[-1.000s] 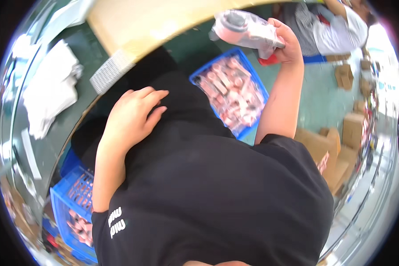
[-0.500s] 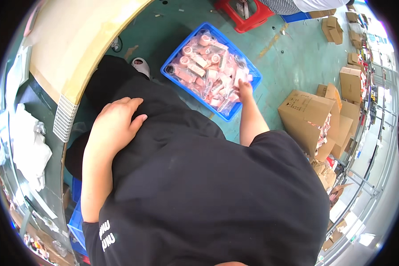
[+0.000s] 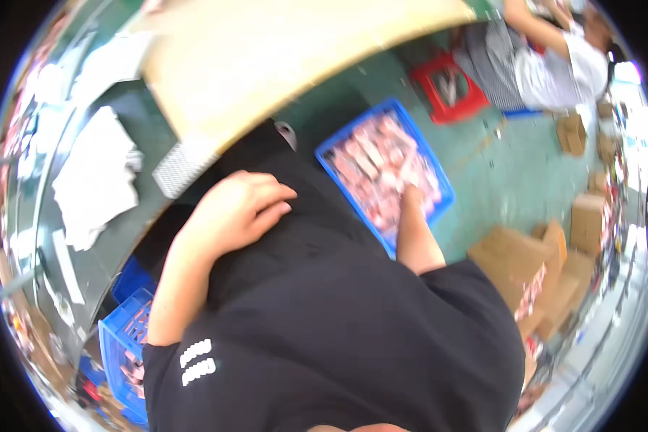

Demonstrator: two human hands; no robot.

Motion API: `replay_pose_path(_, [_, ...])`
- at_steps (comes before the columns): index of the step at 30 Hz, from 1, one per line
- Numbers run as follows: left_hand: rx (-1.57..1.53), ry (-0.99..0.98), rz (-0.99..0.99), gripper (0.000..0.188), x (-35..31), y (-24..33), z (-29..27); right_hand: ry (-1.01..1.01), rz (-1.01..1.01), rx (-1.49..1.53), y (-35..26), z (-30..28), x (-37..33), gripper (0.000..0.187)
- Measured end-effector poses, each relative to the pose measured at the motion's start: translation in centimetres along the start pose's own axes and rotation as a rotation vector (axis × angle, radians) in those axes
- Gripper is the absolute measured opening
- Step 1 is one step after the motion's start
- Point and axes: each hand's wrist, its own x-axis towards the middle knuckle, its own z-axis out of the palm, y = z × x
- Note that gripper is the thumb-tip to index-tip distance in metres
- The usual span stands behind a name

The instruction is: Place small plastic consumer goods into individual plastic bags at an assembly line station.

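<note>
My left hand (image 3: 245, 209) lies on my thigh, on black cloth, fingers stretched and slightly bent, holding nothing. My right hand (image 3: 412, 196) reaches down into a shallow blue plastic bin (image 3: 426, 150) on the floor. Its fingers are blurred among the goods, so a hold on any piece cannot be made out. Filling the bin are many small pink items in clear plastic wrap (image 3: 367, 155), some of them box-shaped.
A pale tabletop (image 3: 302, 50) curves above my legs, with a white mesh piece (image 3: 183, 169) at its corner. A red stool (image 3: 462, 109) and a seated person (image 3: 554, 83) are beyond the bin. Open cardboard boxes (image 3: 507, 255) stand right; a blue crate (image 3: 108, 353) stands left.
The whole view has shifted, bringing more of the table, the other person and the blue crate into sight. My right hand stays in the bin, its fingers now lower among the pink items.
</note>
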Motion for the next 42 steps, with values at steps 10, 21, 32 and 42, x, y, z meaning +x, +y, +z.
replay_pose_path(10, [0.405,1.35,-0.304,0.028,-10.5,-2.4,-9.1,1.284,-0.269,2.141,-2.2,-51.2,-9.2,0.027])
replay_pose_path(21, [0.637,1.036,-0.691,0.015,-10.1,-5.8,-10.1,0.956,-0.746,0.594,-32.7,-76.6,-4.4,0.09])
replay_pose_path(32, [0.701,1.129,-0.651,0.013,-10.0,-6.3,-10.8,0.925,-0.964,0.424,-34.4,-72.0,-11.2,0.038])
replay_pose_path(42, [0.682,0.82,-0.883,0.012,-8.2,-6.6,-11.5,-0.46,-1.202,1.747,-28.1,-60.8,-26.9,0.047])
